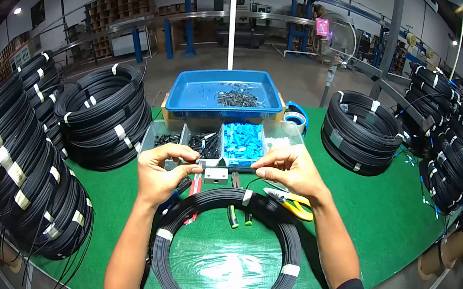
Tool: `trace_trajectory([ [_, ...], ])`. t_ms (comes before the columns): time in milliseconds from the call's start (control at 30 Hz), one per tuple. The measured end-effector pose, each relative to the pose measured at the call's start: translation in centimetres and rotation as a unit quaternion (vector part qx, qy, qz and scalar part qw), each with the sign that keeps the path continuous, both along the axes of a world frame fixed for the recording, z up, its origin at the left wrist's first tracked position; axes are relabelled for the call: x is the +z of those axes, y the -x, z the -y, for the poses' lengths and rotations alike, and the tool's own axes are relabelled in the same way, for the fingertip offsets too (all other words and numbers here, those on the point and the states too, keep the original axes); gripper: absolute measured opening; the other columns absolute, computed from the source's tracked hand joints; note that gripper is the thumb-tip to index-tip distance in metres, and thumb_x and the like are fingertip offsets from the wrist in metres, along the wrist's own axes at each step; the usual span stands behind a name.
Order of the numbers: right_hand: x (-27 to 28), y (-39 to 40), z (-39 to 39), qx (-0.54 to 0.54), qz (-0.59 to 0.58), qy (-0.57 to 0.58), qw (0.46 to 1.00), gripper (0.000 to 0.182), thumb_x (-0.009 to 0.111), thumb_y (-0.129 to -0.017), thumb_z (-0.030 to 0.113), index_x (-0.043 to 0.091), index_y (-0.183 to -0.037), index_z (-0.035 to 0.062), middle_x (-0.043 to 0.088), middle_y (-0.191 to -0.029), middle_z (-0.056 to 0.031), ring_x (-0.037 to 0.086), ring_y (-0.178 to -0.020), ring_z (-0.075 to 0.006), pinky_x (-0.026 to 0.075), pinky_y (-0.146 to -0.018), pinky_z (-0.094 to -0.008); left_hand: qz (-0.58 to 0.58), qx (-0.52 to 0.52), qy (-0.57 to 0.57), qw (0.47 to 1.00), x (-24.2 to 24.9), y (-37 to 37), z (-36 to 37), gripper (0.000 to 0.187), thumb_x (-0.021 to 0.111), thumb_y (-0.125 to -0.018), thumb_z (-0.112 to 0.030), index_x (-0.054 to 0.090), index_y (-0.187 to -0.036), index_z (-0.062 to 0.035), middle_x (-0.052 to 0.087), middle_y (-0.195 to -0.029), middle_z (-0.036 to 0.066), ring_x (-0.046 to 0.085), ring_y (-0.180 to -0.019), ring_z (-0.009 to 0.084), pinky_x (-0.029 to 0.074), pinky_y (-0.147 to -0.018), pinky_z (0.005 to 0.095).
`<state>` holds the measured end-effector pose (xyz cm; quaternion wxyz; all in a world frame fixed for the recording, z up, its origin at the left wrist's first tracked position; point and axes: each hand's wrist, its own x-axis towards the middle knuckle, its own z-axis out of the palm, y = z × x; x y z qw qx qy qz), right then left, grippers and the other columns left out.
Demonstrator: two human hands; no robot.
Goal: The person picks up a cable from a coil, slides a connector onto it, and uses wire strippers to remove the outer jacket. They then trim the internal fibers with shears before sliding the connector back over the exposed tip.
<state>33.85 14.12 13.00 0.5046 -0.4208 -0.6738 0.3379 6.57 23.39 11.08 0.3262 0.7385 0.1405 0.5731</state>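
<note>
My left hand (167, 172) is closed in a pinch, thumb against fingers, on a thin black cable (227, 167). The cable seems to stretch across to my right hand (293, 172), whose thumb and fingertips also pinch it. Below both hands lies a coil of black cable (161, 261) bound with white tape bands. A small grey block with holes (216, 176) sits just beyond the cable, between the hands. Yellow-handled cutters (298, 208) rest beside the coil under my right wrist. Near my left hand is a red tool (193, 199), partly covered by the coil.
Behind my hands stand bins with blue connectors (242, 141) and black parts (205, 143). A blue tray (190, 101) holds small dark pieces. Tall cable coils stand at left (105, 114) and right (361, 135) on the green tabletop (367, 210). Blue tape (296, 117) lies by the tray.
</note>
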Motion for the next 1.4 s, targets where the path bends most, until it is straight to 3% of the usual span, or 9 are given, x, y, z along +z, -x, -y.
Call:
trace_trajectory([
  [133,0.2,0.3,-0.1,-0.065,0.068,-0.048,0.994,0.014,0.076,-0.079,0.004,0.076,-0.093,0.0043,0.069,-0.080,-0.0032,0.058,-0.066,-0.0062,0.044,-0.059,-0.0222,-0.027,0.020,0.018,0.999,-0.1,-0.1,0.6,0.017,0.081,-0.073,-0.003,0.073,-0.088,0.0001,0.073,-0.081,0.007,0.067,-0.073,0.0114,0.051,-0.069,0.0247],
  [333,0.0,0.6,-0.1,-0.067,0.086,-0.109,0.988,0.014,0.076,-0.077,0.004,0.077,-0.091,0.0055,0.067,-0.072,-0.0018,0.049,-0.059,-0.0049,0.035,-0.053,-0.0230,-0.045,0.016,0.031,0.998,0.3,-0.5,1.3,0.022,0.083,-0.069,0.002,0.071,-0.086,0.0011,0.072,-0.084,0.008,0.068,-0.081,0.0137,0.053,-0.077,0.0267],
  [467,-0.4,1.2,-0.5,-0.074,0.080,-0.146,0.983,0.016,0.076,-0.075,0.003,0.077,-0.091,0.0040,0.065,-0.066,-0.0016,0.049,-0.058,-0.0061,0.035,-0.052,-0.0240,-0.025,-0.019,0.030,0.999,-0.1,-0.4,0.9,0.026,0.084,-0.069,0.003,0.069,-0.090,0.0017,0.071,-0.085,0.009,0.068,-0.083,0.0144,0.053,-0.079,0.0281],
  [933,-0.1,2.2,-0.2,-0.088,0.132,-0.177,0.971,0.015,0.076,-0.073,0.005,0.077,-0.088,0.0067,0.069,-0.070,-0.0042,0.054,-0.060,-0.0112,0.042,-0.057,-0.0272,-0.030,-0.014,0.075,0.997,-0.4,-0.8,1.3,0.022,0.084,-0.070,0.000,0.070,-0.087,0.0021,0.071,-0.081,0.008,0.068,-0.077,0.0129,0.054,-0.072,0.0256],
  [1333,-0.3,3.0,0.3,-0.107,0.184,-0.201,0.956,0.020,0.073,-0.073,0.001,0.077,-0.092,0.0058,0.066,-0.073,-0.0059,0.059,-0.063,-0.0142,0.044,-0.057,-0.0282,-0.083,0.081,-0.120,0.986,0.6,0.1,0.8,0.022,0.087,-0.064,-0.006,0.073,-0.080,-0.0015,0.071,-0.075,0.009,0.066,-0.069,0.0162,0.051,-0.068,0.0282],
  [1400,-0.4,3.1,0.2,-0.098,0.182,-0.211,0.955,0.021,0.072,-0.073,0.000,0.076,-0.093,0.0061,0.065,-0.072,-0.0059,0.060,-0.064,-0.0146,0.044,-0.057,-0.0281,-0.105,0.091,-0.141,0.980,0.9,0.4,0.6,0.021,0.088,-0.061,-0.013,0.076,-0.078,-0.0071,0.072,-0.073,0.006,0.066,-0.066,0.0157,0.047,-0.069,0.0288],
])
